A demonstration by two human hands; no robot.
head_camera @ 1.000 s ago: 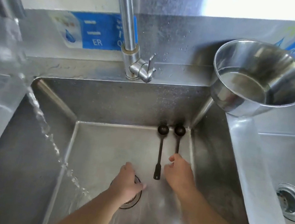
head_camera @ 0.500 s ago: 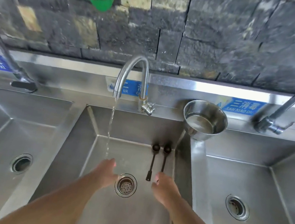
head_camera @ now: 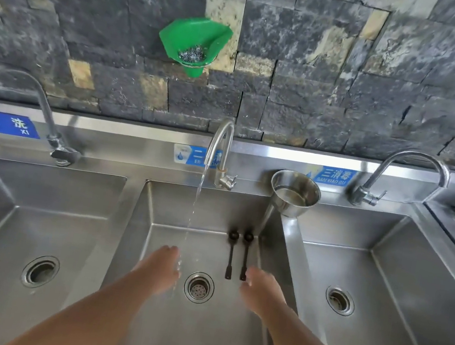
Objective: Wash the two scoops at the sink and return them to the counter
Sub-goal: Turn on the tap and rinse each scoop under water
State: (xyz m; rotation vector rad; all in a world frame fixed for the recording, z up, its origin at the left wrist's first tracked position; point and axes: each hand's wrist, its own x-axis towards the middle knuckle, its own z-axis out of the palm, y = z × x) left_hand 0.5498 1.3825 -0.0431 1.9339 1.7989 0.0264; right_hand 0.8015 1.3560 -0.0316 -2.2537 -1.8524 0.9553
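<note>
Two small dark scoops lie side by side on the floor of the middle sink basin (head_camera: 172,208), bowls pointing to the back: the left scoop (head_camera: 230,255) and the right scoop (head_camera: 245,255). My right hand (head_camera: 262,292) hovers just right of the right scoop's handle end, fingers apart, holding nothing. My left hand (head_camera: 160,271) is under the thin stream of water from the middle faucet (head_camera: 219,153), left of the drain (head_camera: 199,287), empty too.
A steel bowl (head_camera: 295,192) with water stands on the ledge between the middle and right basins. Empty basins with drains lie left (head_camera: 35,200) and right (head_camera: 386,259), each with its own faucet. A green holder (head_camera: 195,42) hangs on the stone wall.
My head has pulled back and up, so all three basins show. My right hand has slid back from the scoop handle; my left hand has shifted left under the stream.
</note>
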